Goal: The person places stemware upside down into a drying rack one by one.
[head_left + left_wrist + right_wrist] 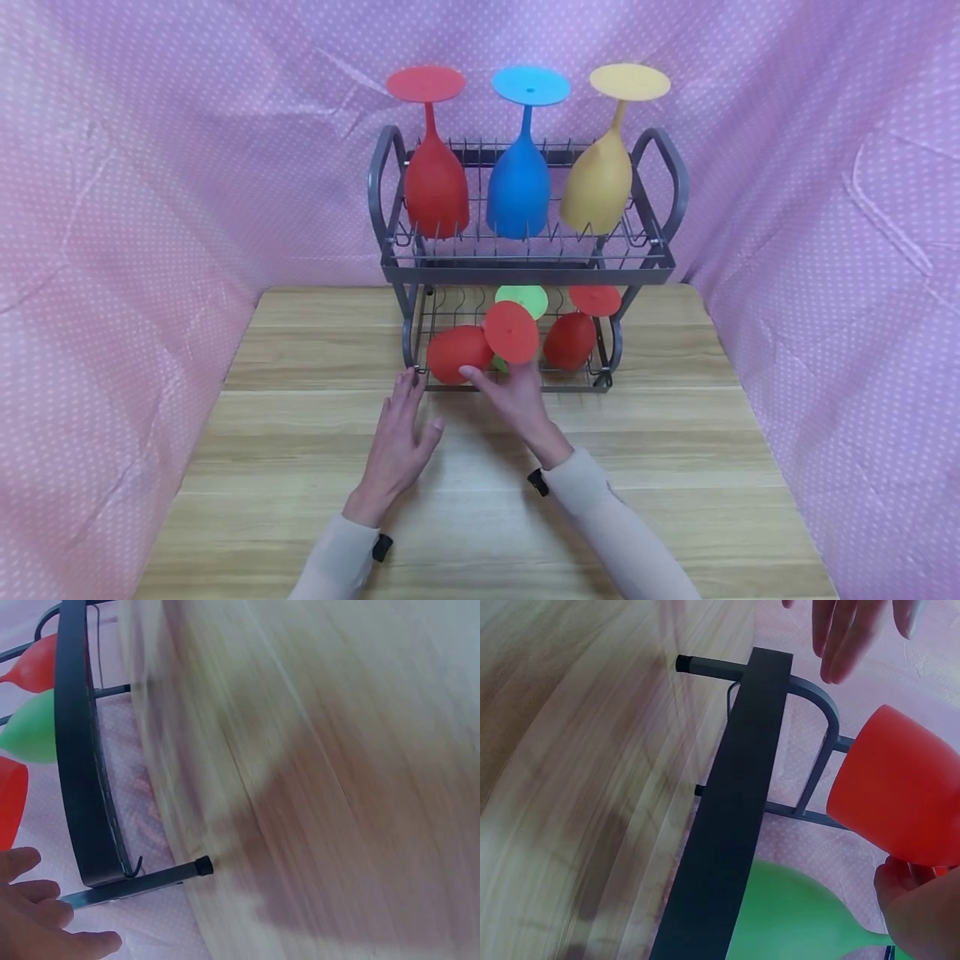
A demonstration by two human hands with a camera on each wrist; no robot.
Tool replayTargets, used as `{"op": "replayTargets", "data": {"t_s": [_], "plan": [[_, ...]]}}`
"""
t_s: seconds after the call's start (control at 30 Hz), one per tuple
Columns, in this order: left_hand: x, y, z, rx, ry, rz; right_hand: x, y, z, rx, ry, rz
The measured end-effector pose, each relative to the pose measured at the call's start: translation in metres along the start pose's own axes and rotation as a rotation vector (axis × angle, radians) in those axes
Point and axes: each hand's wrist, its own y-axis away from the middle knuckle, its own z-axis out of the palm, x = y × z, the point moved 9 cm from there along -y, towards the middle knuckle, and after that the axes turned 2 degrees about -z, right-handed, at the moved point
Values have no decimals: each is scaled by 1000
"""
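My right hand (pixel 519 404) grips a red wine glass (pixel 456 354) near its stem, at the front left of the lower rack tier. The glass is tilted, its bowl toward the left and its round foot facing up to the right. In the right wrist view the fingers (pixel 900 881) curl below the bowl; the foot hides part of the hand in the head view. My left hand (pixel 400 446) is by the rack's front left corner, fingers extended, holding nothing. Behind the held glass, a green wine glass (pixel 523 298) stands upside down, mostly hidden.
A dark two-tier dish rack (pixel 525 275) stands at the back of the wooden table (pixel 315 467). Upside down on top are a red glass (pixel 437 192), a blue glass (pixel 519 192) and a yellow glass (pixel 598 187). Another red glass (pixel 570 342) is at the lower right. Pink dotted cloth (pixel 187 167) surrounds the table.
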Motion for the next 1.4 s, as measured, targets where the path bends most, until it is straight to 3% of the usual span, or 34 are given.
{"op": "replayTargets", "data": {"t_s": [0.5, 1.03, 1.4], "plan": [[-4, -2, 7, -15, -196, 19, 22, -8, 19, -72, 94, 62], [-8, -2, 12, -19, -247, 20, 31, -24, 40, -170, 192, 79], [-11, -1, 14, -26, -245, 13, 44, -30, 50, -181, 261, 149]]}}
